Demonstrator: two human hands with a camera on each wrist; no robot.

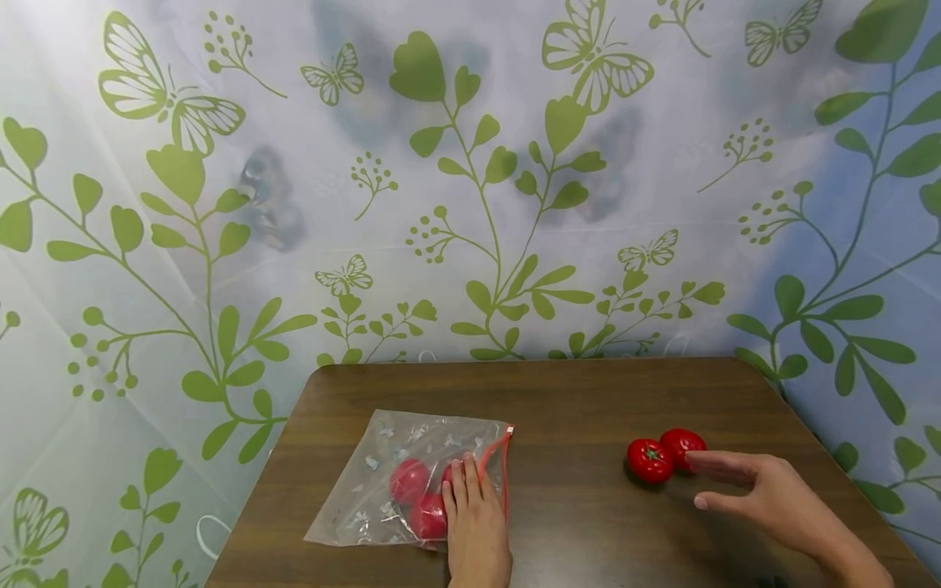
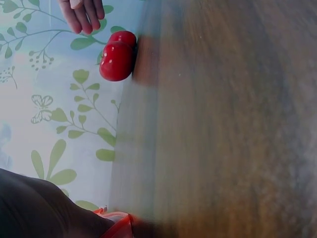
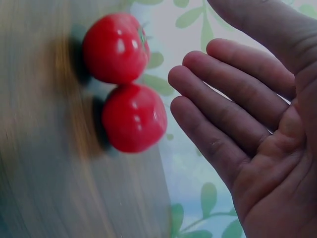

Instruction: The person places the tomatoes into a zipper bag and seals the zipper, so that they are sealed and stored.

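Note:
A clear zip bag (image 1: pixel 345 498) with a red zip edge lies on the left of the table, three red tomatoes inside: one (image 1: pixel 408 480) further back, another (image 1: pixel 429 517) nearer, the third partly under fingers. Across the zip side of the bag, my left hand (image 1: pixel 476 523) rests with fingers straight. Two more tomatoes sit side by side to the right, one (image 1: pixel 650 461) showing its green stem top, the other (image 1: pixel 682 447) just behind. My right hand (image 1: pixel 772 498) hovers beside this pair, thumb apart from extended fingers; the right wrist view shows its palm (image 3: pixel 272 183) holding nothing.
The brown wooden table (image 1: pixel 573 531) reaches back to a hanging cloth (image 1: pixel 515 204) printed with green leaves and butterflies. A white slider (image 1: pixel 510 429) sits at the far corner of the bag's zip.

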